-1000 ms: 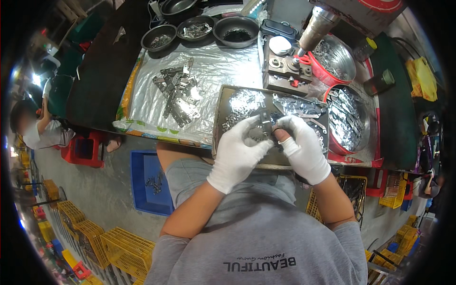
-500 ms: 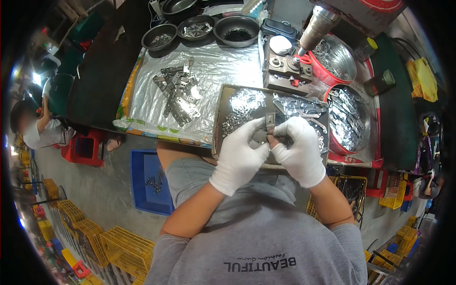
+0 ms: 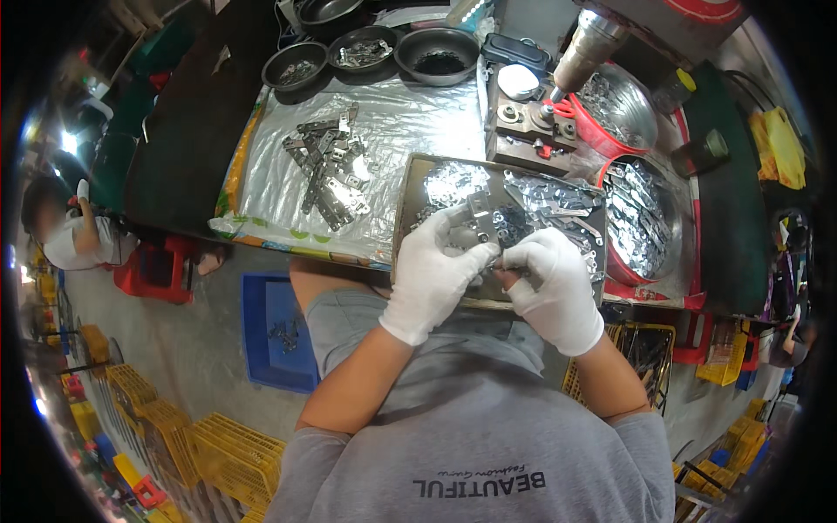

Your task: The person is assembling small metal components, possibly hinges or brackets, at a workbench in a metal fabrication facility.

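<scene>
In the head view, your left hand (image 3: 436, 283), in a white glove, has its fingers closed on a flat metal piece (image 3: 481, 218), which stands up between thumb and fingertips above the tray (image 3: 417, 179). Your right hand (image 3: 555, 283), also gloved but with its thumb tip bare, is just beside the lower end of that piece, fingers bent; you can't tell from here whether they grip anything.

The tray in front of you carries small shiny parts (image 3: 455, 181) on its left and longer metal parts (image 3: 558, 200) on its right. Left of it, on the surface covered by a silver sheet (image 3: 410, 131), lies a loose pile of metal brackets (image 3: 336, 170). Beyond the tray is a metal block (image 3: 527, 150) under a machine spindle (image 3: 588, 48). To your right, a red-sided bowl (image 3: 621, 268) holds metal strips (image 3: 641, 213).
</scene>
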The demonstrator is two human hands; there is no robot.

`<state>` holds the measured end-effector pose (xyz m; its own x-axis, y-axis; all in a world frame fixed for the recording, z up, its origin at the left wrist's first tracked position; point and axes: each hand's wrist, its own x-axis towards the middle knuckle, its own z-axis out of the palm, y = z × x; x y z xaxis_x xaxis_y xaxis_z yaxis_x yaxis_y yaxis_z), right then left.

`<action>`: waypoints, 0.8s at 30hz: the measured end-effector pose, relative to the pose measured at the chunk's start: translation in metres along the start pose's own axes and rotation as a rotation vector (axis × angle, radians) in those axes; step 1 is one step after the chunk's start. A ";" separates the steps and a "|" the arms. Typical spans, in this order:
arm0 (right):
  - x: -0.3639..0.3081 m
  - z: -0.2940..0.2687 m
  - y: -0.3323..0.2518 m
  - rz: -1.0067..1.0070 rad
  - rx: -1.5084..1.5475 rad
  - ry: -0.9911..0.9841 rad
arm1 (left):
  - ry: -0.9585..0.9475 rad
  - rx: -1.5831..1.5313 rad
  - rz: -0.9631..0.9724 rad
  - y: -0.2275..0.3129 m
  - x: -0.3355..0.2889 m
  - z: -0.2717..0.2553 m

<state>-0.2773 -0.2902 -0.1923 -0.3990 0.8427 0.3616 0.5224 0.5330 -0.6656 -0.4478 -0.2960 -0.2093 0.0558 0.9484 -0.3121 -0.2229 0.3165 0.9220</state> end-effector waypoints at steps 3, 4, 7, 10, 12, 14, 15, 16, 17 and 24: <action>-0.001 0.000 0.002 0.006 -0.027 -0.007 | 0.030 -0.010 0.023 -0.001 0.001 0.001; -0.002 0.001 0.002 0.005 -0.025 -0.007 | 0.031 -0.009 0.023 0.000 0.001 0.000; -0.002 0.002 0.003 0.001 -0.006 -0.019 | 0.011 -0.080 0.000 0.002 0.001 -0.001; -0.001 0.005 0.002 -0.007 -0.034 -0.024 | 0.031 -0.064 0.077 0.000 0.001 0.001; -0.003 0.009 0.001 -0.064 -0.115 0.091 | 0.034 -0.024 0.065 0.003 0.001 0.003; -0.006 0.012 0.002 -0.128 -0.190 0.130 | 0.038 -0.023 0.073 0.002 0.002 0.004; -0.007 0.012 0.002 -0.193 -0.266 0.167 | 0.042 -0.023 0.080 0.002 0.003 0.005; -0.007 0.011 0.002 -0.188 -0.277 0.171 | 0.030 -0.026 0.080 0.002 0.003 0.005; -0.007 0.011 0.001 -0.211 -0.309 0.163 | 0.043 0.013 0.119 0.001 0.003 0.003; -0.008 0.015 0.001 0.019 -0.046 0.120 | 0.036 0.036 0.086 0.011 -0.004 0.003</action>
<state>-0.2847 -0.2980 -0.2056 -0.2967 0.8542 0.4269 0.5641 0.5175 -0.6434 -0.4480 -0.2959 -0.1974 0.0025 0.9710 -0.2392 -0.1901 0.2353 0.9531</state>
